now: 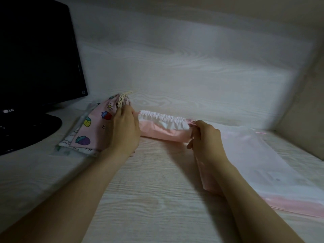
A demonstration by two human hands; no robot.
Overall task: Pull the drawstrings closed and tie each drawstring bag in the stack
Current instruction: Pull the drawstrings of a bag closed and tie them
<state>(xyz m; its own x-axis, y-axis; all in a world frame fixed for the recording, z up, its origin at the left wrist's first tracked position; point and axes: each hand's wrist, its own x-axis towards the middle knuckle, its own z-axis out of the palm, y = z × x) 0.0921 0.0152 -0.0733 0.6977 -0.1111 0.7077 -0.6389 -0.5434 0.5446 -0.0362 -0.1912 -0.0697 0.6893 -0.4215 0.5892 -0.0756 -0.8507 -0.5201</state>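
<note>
A pink drawstring bag (161,133) with a white gathered top hem lies across the desk between my hands. My left hand (125,130) pinches the pink drawstring at the bag's left end. My right hand (204,137) pinches the drawstring at its right end. The hem is bunched up along the cord. To the left lies a pink strawberry-print bag (94,127), its mouth cinched and its cream cord (123,98) knotted. It rests on top of other patterned bags (70,141).
A black LG monitor (35,55) with its round base (26,132) stands at the left. A sheer white and pink bag (259,160) lies flat at the right, near the side wall. The light wood-grain desk (157,190) stretches in front.
</note>
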